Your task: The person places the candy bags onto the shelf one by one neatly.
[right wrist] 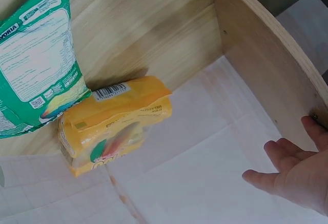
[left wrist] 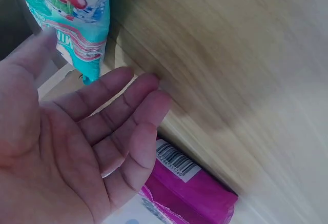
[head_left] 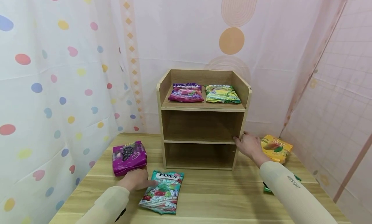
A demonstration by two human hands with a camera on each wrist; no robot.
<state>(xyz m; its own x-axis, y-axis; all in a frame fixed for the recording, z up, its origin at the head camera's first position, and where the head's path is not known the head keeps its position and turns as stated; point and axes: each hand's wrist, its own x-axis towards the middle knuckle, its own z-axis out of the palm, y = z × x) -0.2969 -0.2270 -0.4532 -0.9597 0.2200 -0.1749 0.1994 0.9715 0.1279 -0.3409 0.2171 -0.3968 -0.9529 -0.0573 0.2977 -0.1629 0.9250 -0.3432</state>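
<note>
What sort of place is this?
Looks like a staged tabletop set, perhaps for recording: patterned curtains hang on three sides of a wood-grain table, with a small shelf unit holding colourful packets on top.

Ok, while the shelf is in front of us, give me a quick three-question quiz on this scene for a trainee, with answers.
1. Count: how many candy bags lie on the top level of the wooden shelf?

2. True or false: seen from the head camera, the yellow mango bag lies to the right of the wooden shelf.

3. Multiple choice: what does the right hand touch?
A) The purple grape bag
B) The side of the wooden shelf
C) The FOX'S Mint Blossom bag

Key: 1. Two. 2. True. 3. B.
</note>
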